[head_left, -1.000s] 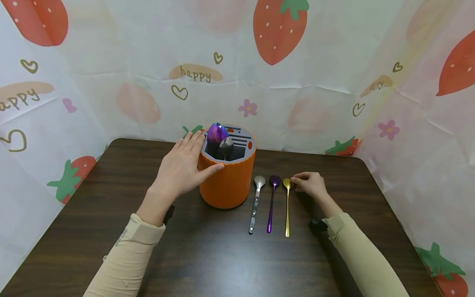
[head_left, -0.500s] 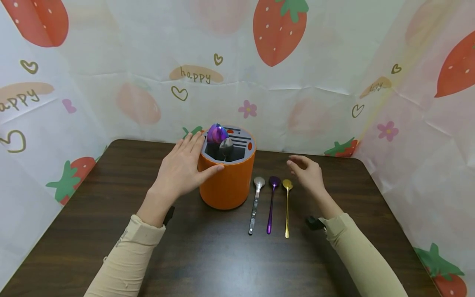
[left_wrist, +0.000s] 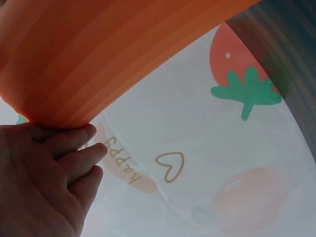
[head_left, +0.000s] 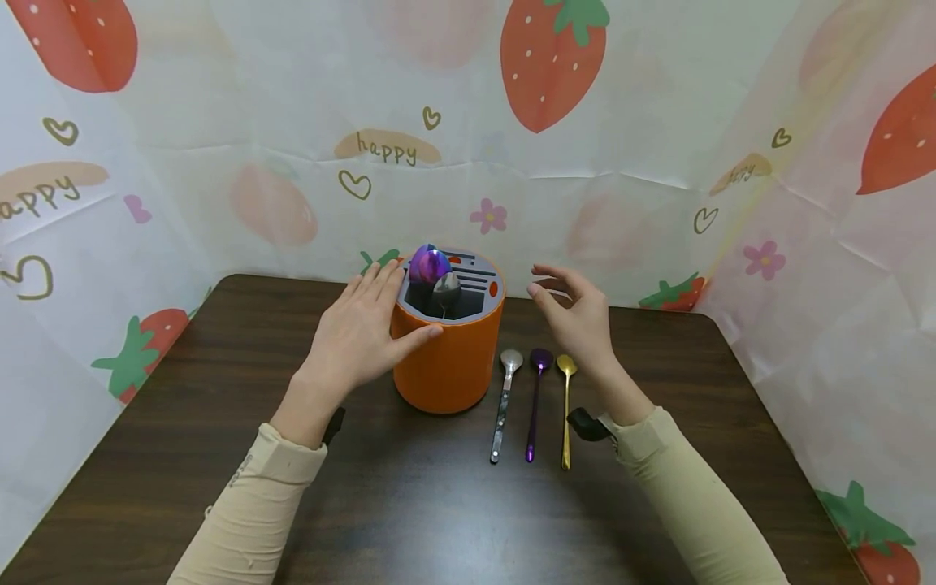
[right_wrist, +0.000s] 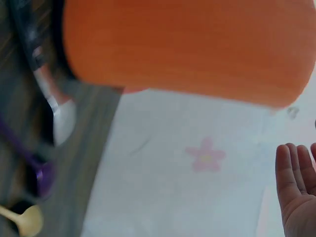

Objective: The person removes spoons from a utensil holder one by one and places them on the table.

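An orange cylindrical utensil holder (head_left: 448, 370) with a grey slotted top stands on the table. My left hand (head_left: 358, 325) rests against its left side, fingers straight and thumb across the front; the left wrist view shows the fingers (left_wrist: 81, 153) at the orange wall. Purple spoon heads (head_left: 429, 264) and a silver spoon (head_left: 447, 288) stick up from the holder's large compartment. To its right lie a silver spoon with a patterned handle (head_left: 503, 406), a purple spoon (head_left: 536, 406) and a gold spoon (head_left: 566, 410). My right hand (head_left: 581, 317), fingers loosely bent and holding nothing, hovers above and beyond the spoons.
The dark wooden table (head_left: 409, 504) reaches back to a strawberry-patterned cloth (head_left: 629, 146), which hangs behind and along both sides. Narrow slots and red-orange ovals (head_left: 493, 288) mark the right part of the holder's top.
My right hand has left the head of the gold spoon, risen, and moved left toward the holder. The left hand, the holder and the three lying spoons stay in place.
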Motion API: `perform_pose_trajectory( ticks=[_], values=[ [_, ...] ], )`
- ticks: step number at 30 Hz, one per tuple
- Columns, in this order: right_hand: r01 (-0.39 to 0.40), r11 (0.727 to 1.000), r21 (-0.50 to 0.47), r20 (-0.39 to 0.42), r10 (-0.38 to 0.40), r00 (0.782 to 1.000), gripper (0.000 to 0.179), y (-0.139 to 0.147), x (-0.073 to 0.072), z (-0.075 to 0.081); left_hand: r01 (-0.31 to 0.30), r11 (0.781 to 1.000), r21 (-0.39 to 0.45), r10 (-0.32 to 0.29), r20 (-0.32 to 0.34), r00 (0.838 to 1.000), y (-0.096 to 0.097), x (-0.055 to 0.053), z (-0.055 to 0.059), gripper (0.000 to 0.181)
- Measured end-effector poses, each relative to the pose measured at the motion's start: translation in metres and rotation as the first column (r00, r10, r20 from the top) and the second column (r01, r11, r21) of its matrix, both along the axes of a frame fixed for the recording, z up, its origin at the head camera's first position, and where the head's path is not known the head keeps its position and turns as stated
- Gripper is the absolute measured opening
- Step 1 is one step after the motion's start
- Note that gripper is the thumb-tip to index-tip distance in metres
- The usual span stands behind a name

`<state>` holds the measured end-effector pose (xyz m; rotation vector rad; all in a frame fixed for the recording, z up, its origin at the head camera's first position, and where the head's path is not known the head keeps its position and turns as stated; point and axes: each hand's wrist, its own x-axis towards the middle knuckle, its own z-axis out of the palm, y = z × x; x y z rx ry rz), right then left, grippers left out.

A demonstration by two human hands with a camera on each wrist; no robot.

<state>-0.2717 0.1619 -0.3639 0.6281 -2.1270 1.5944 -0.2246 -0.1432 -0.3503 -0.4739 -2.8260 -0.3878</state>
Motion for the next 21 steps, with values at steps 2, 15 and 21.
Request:
perform_pose_trajectory(
  ticks=[2,15,21],
  values=[
    [-0.024,1.0,0.005,-0.045,0.024,0.999,0.03,-0.009,0.002,0.004,-0.001,1.0,-0.001,0.001,0.0,1.0,0.0,0.0,0.0,0.109],
    [-0.131,0.985,0.114,-0.136,0.146,0.98,0.033,-0.056,0.009,0.026,-0.006,1.0,-0.004,0.006,0.005,1.0,0.0,0.002,0.002,0.109],
    [-0.112,0.972,0.205,-0.131,0.14,0.981,0.033,-0.07,0.008,0.029,0.004,1.0,-0.004,-0.004,-0.014,1.0,-0.001,0.002,0.002,0.108]
  ],
)
